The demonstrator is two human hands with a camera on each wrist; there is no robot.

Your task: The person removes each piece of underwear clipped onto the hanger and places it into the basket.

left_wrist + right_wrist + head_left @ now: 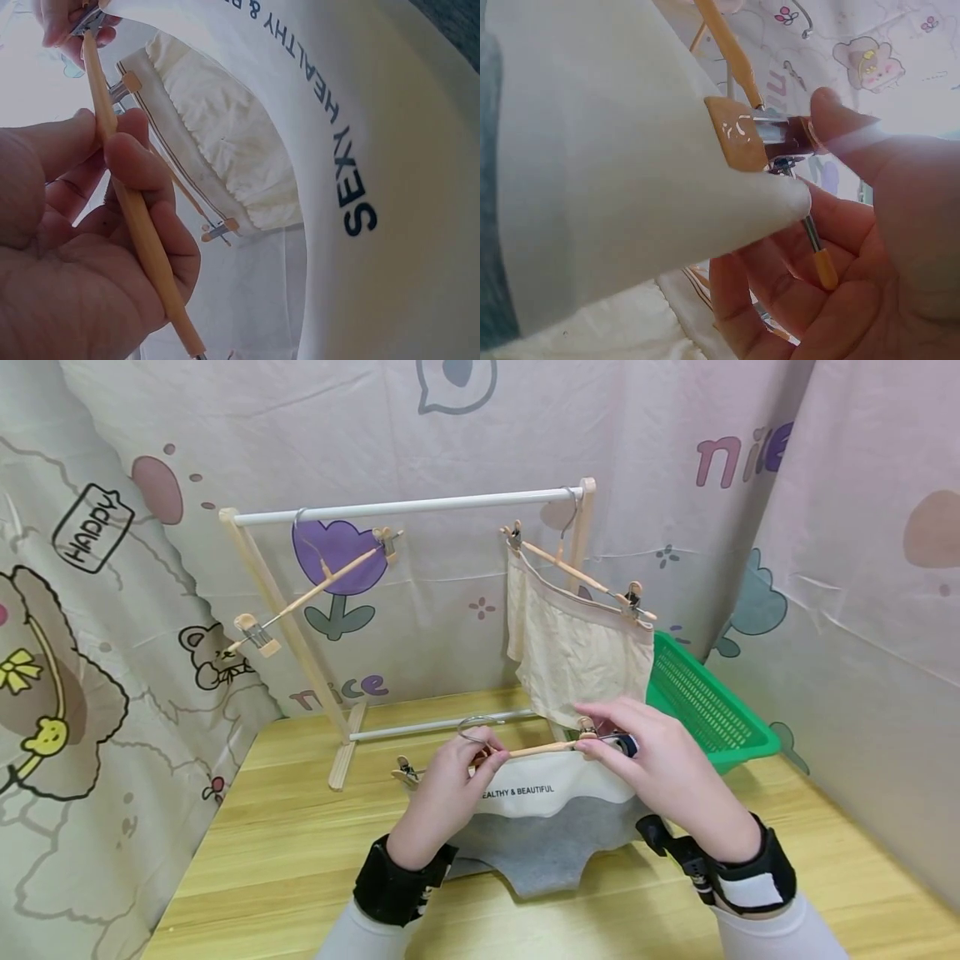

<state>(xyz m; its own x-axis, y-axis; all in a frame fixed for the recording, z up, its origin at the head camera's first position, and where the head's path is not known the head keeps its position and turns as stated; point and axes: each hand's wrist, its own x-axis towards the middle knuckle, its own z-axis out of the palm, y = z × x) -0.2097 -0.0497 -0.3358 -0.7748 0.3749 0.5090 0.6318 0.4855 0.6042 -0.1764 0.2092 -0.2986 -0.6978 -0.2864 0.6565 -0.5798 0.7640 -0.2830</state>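
Observation:
A clip hanger (542, 748) with a wooden bar is held low over the table. Clipped along it hang grey underpants (528, 852) with a white waistband lettered "HEALTHY & BEAUTIFUL". My left hand (450, 777) grips the bar near its middle, fingers curled round the wood (142, 232). At the right end, my right hand (656, 752) pinches the hanger's clip (739, 139), thumb at its handle and fingers behind the cloth. That clip's wooden jaw lies over the waistband's corner. Another clip (405, 772) shows at the left end.
Behind my hands stands a wooden rack (405, 507) with a white rail. From it hang a bare clip hanger (330, 581) at left and cream shorts (577, 643) on a hanger at right. A green basket (705, 710) stands at the table's (247, 843) right back.

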